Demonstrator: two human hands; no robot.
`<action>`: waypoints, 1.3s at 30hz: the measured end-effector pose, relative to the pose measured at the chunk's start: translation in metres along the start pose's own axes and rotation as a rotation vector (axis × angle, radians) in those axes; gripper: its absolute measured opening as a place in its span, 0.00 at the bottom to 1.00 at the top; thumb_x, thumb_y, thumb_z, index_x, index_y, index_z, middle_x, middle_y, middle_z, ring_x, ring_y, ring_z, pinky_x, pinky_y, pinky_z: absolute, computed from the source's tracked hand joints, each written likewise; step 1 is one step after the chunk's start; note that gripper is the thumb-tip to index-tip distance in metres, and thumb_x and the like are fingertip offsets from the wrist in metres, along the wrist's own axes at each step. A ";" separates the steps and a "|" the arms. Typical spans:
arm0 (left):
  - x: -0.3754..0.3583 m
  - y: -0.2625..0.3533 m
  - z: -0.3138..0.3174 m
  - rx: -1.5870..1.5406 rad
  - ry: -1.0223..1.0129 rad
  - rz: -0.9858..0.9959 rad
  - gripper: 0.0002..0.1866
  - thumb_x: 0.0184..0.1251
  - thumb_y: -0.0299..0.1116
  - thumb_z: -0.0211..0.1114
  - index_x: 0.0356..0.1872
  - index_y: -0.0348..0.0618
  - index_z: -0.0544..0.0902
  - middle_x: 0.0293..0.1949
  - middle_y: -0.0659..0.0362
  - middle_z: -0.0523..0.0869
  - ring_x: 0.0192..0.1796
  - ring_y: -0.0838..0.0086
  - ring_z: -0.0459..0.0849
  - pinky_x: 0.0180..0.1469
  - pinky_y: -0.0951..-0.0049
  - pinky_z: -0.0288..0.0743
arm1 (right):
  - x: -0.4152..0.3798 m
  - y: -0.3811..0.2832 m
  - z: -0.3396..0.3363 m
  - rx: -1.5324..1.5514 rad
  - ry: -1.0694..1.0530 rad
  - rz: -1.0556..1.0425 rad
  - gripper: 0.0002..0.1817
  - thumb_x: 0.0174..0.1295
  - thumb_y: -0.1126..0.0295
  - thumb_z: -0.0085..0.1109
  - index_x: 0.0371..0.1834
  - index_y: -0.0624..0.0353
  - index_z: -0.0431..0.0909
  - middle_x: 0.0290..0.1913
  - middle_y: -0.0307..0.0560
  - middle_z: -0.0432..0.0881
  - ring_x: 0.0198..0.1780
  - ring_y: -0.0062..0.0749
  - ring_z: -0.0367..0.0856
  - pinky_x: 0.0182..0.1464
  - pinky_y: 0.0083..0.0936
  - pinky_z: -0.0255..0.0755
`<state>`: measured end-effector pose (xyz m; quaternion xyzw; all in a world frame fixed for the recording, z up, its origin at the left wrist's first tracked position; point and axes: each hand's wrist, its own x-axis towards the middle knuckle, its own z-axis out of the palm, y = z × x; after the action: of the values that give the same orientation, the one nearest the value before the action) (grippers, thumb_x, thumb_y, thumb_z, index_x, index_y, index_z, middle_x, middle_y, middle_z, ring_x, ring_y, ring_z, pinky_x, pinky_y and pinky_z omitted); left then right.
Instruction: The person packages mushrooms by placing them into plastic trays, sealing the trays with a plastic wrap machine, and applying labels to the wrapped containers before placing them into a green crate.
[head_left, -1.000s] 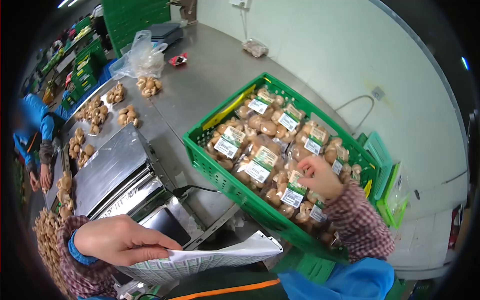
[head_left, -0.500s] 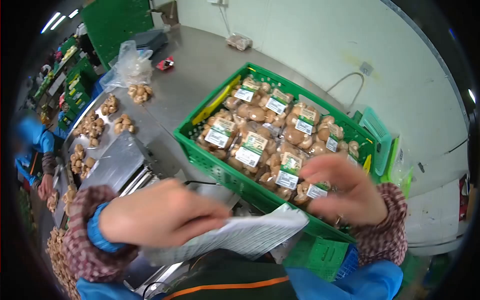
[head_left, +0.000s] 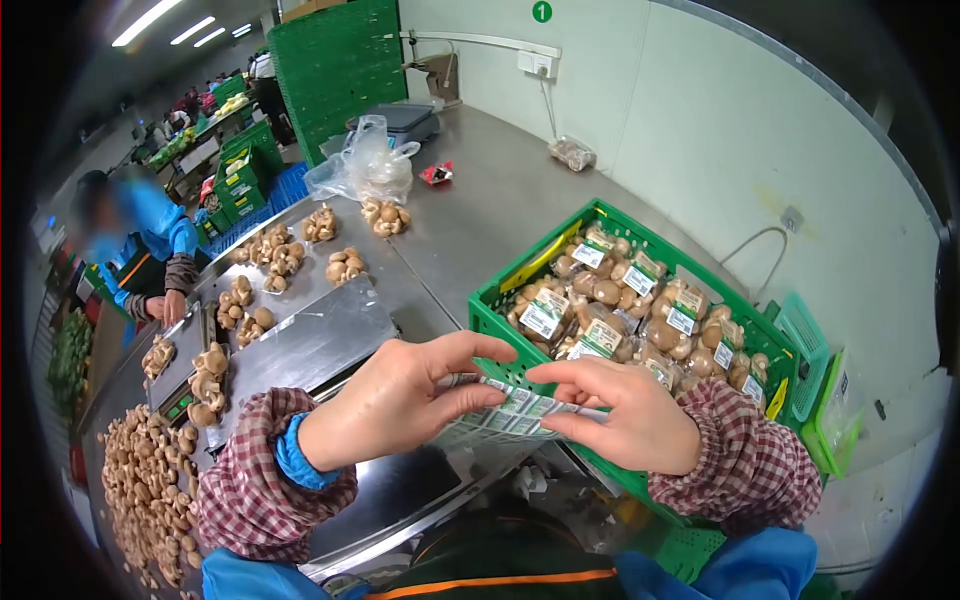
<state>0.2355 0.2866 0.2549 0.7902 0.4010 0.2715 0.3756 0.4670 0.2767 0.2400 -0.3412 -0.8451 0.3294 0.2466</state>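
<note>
A printed label sheet [head_left: 510, 412] is held between both hands, close to my body. My left hand [head_left: 415, 395] pinches its left part between thumb and fingers, and my right hand [head_left: 625, 410] pinches its right end. Just beyond my hands stands a green crate [head_left: 500, 335] filled with packed mushrooms [head_left: 600, 338], whose packs carry white and green labels. Below the sheet, the dark plate [head_left: 410, 490] of a metal machine shows in part.
Loose mushrooms [head_left: 150, 490] are heaped at the lower left, with small mushroom groups [head_left: 285, 255] further up the steel table [head_left: 440, 215]. A co-worker [head_left: 150, 230] stands at the left. Plastic bags [head_left: 370, 165] and a scale [head_left: 400, 122] lie behind. A turquoise basket [head_left: 803, 350] stands right.
The view has swung left and up. My right hand has come from over the crate to the sheet and taken its right end. The sheet now lies between both hands.
</note>
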 end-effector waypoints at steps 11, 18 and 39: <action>-0.009 0.007 -0.003 0.028 0.003 0.016 0.22 0.59 0.34 0.65 0.54 0.42 0.74 0.35 0.56 0.84 0.30 0.82 0.81 0.32 0.78 0.73 | 0.018 -0.013 0.001 -0.073 0.138 -0.115 0.09 0.54 0.70 0.60 0.38 0.61 0.78 0.30 0.47 0.77 0.31 0.37 0.77 0.32 0.28 0.70; -0.003 0.012 -0.003 -0.186 -0.013 -0.155 0.19 0.65 0.32 0.59 0.54 0.35 0.72 0.34 0.65 0.82 0.31 0.91 0.75 0.30 0.86 0.68 | 0.003 -0.010 0.014 -0.125 0.395 -0.198 0.06 0.50 0.73 0.63 0.33 0.58 0.81 0.28 0.43 0.75 0.32 0.36 0.76 0.37 0.27 0.69; -0.018 -0.022 0.000 -0.273 0.315 -0.037 0.34 0.43 0.49 0.75 0.44 0.31 0.71 0.44 0.54 0.75 0.27 0.82 0.74 0.25 0.86 0.69 | -0.288 0.137 -0.040 -0.019 0.764 1.070 0.23 0.48 0.70 0.65 0.45 0.61 0.65 0.29 0.44 0.78 0.31 0.25 0.76 0.33 0.23 0.69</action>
<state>0.2162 0.2801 0.2347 0.6720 0.4288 0.4367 0.4169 0.7357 0.1549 0.1115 -0.8096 -0.4146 0.2546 0.3284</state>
